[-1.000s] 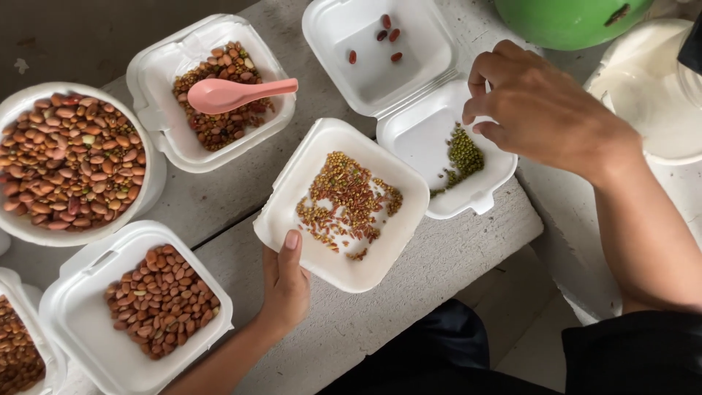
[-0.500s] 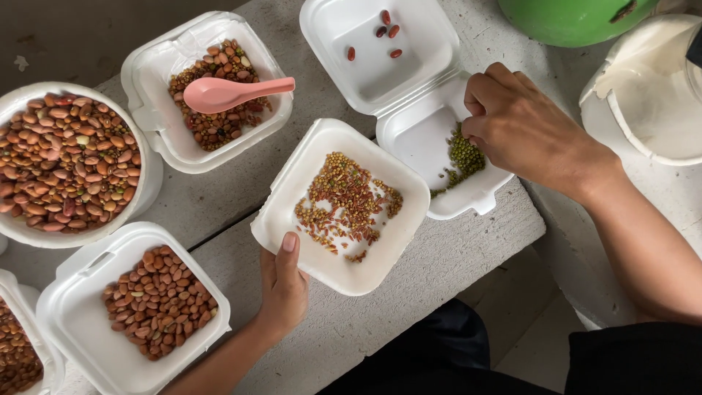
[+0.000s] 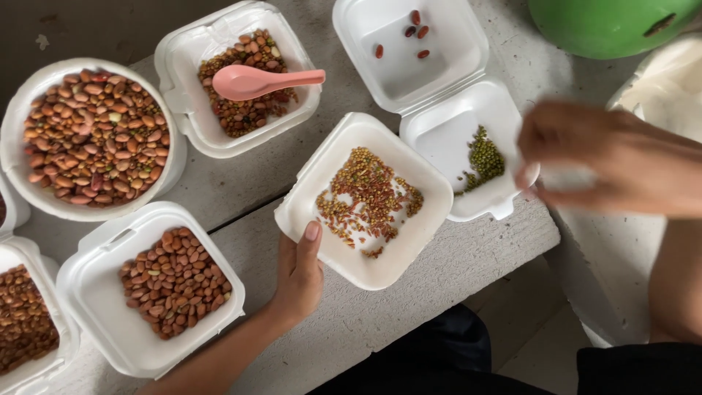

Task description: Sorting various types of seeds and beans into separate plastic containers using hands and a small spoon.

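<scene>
My left hand [image 3: 298, 274] grips the near edge of a white foam tray [image 3: 420, 245], thumb on its rim; small brown and reddish seeds [image 3: 365, 201] are scattered inside. My right hand [image 3: 596, 157] is blurred, at the right edge of an opened foam clamshell box [image 3: 442, 135]. Its near half holds a small heap of green mung beans [image 3: 482, 161]; its far half holds a few red beans [image 3: 413, 33]. Whether the right fingers hold anything I cannot tell.
A pink spoon [image 3: 259, 80] lies on a tray of mixed beans [image 3: 248, 110]. A round bowl of brown beans [image 3: 91, 143] and more foam trays of beans [image 3: 172, 281] lie left. A green bowl [image 3: 607, 22] stands far right. The concrete ledge [image 3: 453, 285] ends near me.
My right hand has pulled away to the right, off the green mung beans, to the box's right edge. The left hand and its tray have hardly moved.
</scene>
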